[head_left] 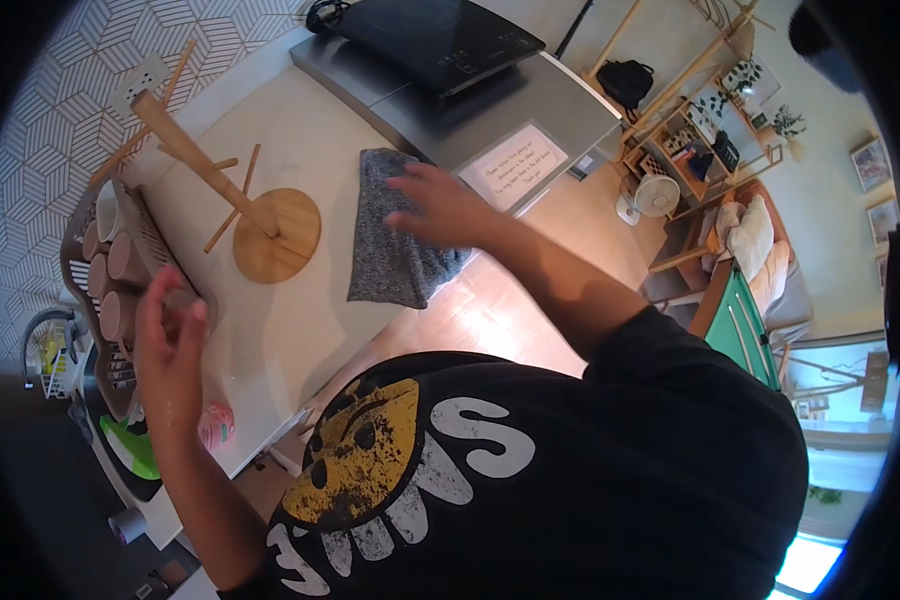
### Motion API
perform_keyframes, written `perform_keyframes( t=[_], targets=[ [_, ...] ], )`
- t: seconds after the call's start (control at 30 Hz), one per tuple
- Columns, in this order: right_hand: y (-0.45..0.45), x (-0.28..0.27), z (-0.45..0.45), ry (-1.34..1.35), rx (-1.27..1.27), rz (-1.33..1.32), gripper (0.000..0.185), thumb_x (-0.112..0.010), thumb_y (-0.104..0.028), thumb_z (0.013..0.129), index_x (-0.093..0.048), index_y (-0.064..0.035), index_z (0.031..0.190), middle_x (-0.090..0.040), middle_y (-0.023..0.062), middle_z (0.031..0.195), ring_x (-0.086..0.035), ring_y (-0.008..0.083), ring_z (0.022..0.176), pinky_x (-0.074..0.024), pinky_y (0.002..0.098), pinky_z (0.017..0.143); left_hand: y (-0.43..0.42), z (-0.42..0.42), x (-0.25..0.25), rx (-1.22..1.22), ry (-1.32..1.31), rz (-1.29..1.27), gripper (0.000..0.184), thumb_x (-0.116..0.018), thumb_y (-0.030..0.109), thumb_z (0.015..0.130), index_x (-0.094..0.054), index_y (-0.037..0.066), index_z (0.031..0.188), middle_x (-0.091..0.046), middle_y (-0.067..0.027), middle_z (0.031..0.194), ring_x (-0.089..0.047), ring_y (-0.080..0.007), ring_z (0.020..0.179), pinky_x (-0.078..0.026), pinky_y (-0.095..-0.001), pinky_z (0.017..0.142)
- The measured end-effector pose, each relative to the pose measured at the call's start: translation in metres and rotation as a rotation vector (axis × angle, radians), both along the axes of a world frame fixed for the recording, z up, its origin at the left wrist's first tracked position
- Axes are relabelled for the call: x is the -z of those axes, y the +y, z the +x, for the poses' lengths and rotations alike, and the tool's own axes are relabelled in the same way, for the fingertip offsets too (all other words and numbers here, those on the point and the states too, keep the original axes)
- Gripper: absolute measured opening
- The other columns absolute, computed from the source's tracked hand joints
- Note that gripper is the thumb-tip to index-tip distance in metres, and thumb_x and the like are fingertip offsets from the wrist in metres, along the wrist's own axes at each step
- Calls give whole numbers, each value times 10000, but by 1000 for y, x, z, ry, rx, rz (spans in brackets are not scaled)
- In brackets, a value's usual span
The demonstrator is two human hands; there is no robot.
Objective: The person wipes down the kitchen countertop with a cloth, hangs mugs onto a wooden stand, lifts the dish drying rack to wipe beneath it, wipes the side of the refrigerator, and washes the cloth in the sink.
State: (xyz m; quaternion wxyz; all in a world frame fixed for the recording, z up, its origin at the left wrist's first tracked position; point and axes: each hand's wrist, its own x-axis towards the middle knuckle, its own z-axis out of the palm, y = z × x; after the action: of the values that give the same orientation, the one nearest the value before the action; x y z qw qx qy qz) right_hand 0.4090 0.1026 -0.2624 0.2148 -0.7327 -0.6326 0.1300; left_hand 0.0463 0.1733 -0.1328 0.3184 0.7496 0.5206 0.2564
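A dark grey cloth (385, 235) lies on the pale countertop, one end draping at its front edge. My right hand (440, 208) is over the cloth's upper right part, fingers apart and grasping nothing; whether the fingertips touch the fabric I cannot tell. On the left, my left hand (172, 330) is raised beside the dish rack (155, 235), its fingers curved and apart with nothing visible between them. Several pink cups (127, 258) sit in the rack, partly behind that hand. Between the hands stands a wooden mug tree (270, 235) with bare pegs on a round base.
A black induction cooktop (440, 40) rests on a dark metallic surface at the back, with a printed notice (515, 165) near it. Below my left forearm are a pink container (215, 424), a green item (130, 447) and the sink tap (45, 325).
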Motion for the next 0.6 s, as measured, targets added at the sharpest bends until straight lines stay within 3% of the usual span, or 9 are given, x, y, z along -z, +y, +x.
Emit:
perform_keyframes(
  t=[0.07, 0.1, 0.17, 0.2, 0.3, 0.4, 0.47, 0.53, 0.6],
  targets=[
    [13, 14, -34, -238, 53, -12, 796, -573, -628, 874, -351, -212, 1515, -193, 233, 1590, -186, 427, 1468, -217, 533, 1167, 32, 13, 15, 47, -212, 23, 565, -636, 193, 933, -439, 46, 1442, -526, -91, 1351, -513, -175, 1169, -407, -295, 989],
    [18, 17, -44, -236, 70, -19, 796, -573, -628, 874, -351, -212, 1515, -193, 233, 1590, -186, 427, 1468, -217, 533, 1167, 43, 24, 16, 64, -210, 16, 565, -636, 193, 933, -439, 46, 1442, -526, -91, 1351, -513, -175, 1169, -407, -295, 989],
    [29, 24, -55, -251, 175, -166, 800, -505, -627, 906, -308, -167, 1529, -188, 215, 1600, -140, 431, 1479, -155, 574, 1175, 66, 47, 23, 18, -296, 26, 609, -607, 204, 953, -361, 29, 1481, -456, -154, 1446, -433, -231, 1341, -348, -324, 1089],
    [36, 33, -52, -253, 189, -178, 800, -505, -627, 906, -308, -167, 1529, -188, 215, 1600, -140, 431, 1479, -155, 574, 1175, 78, 58, 28, 29, -314, 18, 654, -593, 186, 957, -286, 13, 1508, -361, -168, 1522, -359, -247, 1403, -316, -336, 1123],
    [43, 75, -36, -219, 204, -80, 746, -416, -571, 961, -308, -86, 1517, -170, 210, 1608, -122, 405, 1489, -134, 537, 1191, 102, 79, 47, 35, -422, 41, 695, -588, 163, 956, -221, 17, 1528, -272, -172, 1563, -323, -254, 1422, -302, -354, 1145],
    [4, 86, -27, -246, 212, -11, 664, -408, -458, 992, -330, -29, 1492, -215, 210, 1594, -178, 374, 1482, -164, 511, 1193, 93, 89, 44, 49, -461, -21, 714, -583, 154, 958, -187, 27, 1539, -271, -154, 1564, -314, -251, 1428, -266, -366, 1166],
    [-53, 74, -23, -231, 174, -42, 581, -468, -330, 992, -364, -15, 1469, -282, 208, 1564, -247, 361, 1457, -213, 472, 1189, 88, 95, 44, 50, -503, -59, 718, -586, 175, 962, -188, 23, 1540, -301, -144, 1556, -324, -248, 1423, -243, -369, 1174],
    [-96, 77, -15, -104, 132, 57, 507, -539, -229, 945, -476, 30, 1377, -365, 237, 1507, -352, 380, 1395, -285, 431, 1161, 89, 94, 51, 51, -509, -70, 711, -582, 155, 959, -190, 39, 1541, -330, -135, 1538, -346, -230, 1406, -245, -367, 1169],
    [-128, 67, -9, 289, 229, 64, 459, -554, -170, 940, -505, 51, 1339, -410, 243, 1468, -451, 369, 1318, -364, 385, 1111, 93, 93, 53, 20, -494, -72, 705, -575, 142, 961, -188, 44, 1541, -344, -132, 1527, -358, -222, 1395, -248, -366, 1166]
  ],
)
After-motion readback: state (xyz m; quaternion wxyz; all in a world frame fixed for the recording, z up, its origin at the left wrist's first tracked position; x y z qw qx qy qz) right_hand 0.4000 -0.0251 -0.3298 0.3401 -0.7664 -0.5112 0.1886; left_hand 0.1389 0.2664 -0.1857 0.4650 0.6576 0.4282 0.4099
